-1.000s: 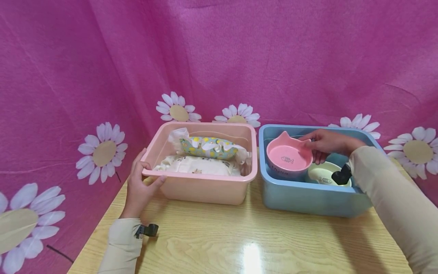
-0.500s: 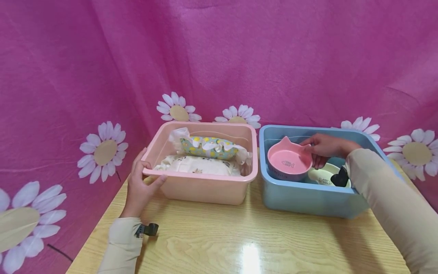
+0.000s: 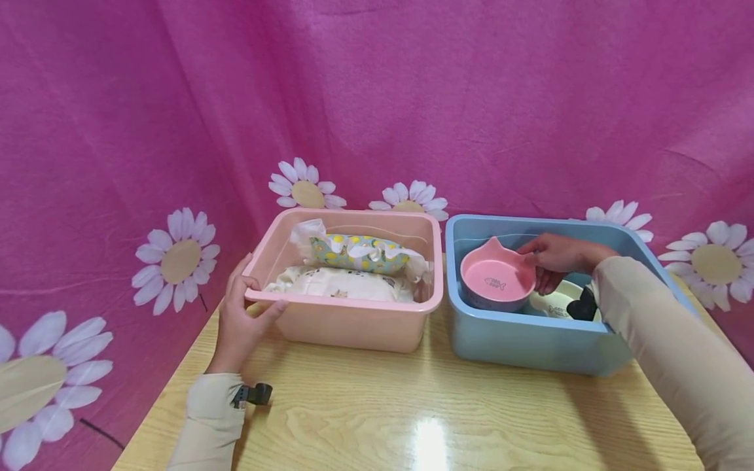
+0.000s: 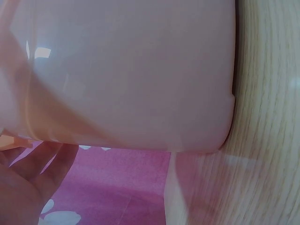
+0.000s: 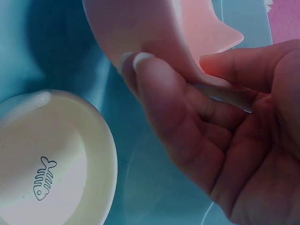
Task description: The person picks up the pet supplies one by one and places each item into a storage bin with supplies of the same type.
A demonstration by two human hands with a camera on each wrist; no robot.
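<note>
In the blue bin (image 3: 542, 340) on the right, my right hand (image 3: 562, 255) grips the rim of a pink cat-eared bowl (image 3: 497, 275) with a fishbone drawing inside. The right wrist view has the thumb on the bowl's inner side and the fingers curled under its outer wall. Beside it lies a cream bowl (image 5: 51, 164), also marked with a fishbone. On the left, my left hand (image 3: 241, 324) holds the near left corner of a pink bin (image 3: 353, 327), thumb along the front and fingers over the side rim. Inside that bin are a yellow-and-teal ruffled bundle (image 3: 359, 254) and a white printed one (image 3: 347, 286).
Both bins stand side by side on a wooden table (image 3: 353, 405) with a narrow gap between them. A magenta curtain (image 3: 377, 98) with white daisies hangs close behind the bins and along the left side.
My right hand has lowered the pink bowl slightly within the blue bin. The left hand and the pink bin have stayed in place.
</note>
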